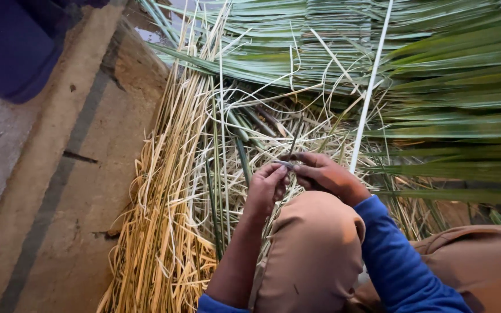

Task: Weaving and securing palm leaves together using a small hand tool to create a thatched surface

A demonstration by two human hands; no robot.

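My left hand (265,186) and my right hand (327,174) meet just above my bent knee in tan trousers (314,249). Both pinch the same thin green leaf strip (293,144), which runs up and away from the fingertips. A long pale midrib (371,87) slants up from beside my right hand toward the top of the view. Blue sleeves cover my arms; the left sleeve is pushed back near the elbow.
Long green palm leaves (459,81) lie piled across the top and right. A thick heap of dry yellow strips (163,191) spreads on the left over a concrete floor (59,191). A dark blue container (13,46) stands at the upper left.
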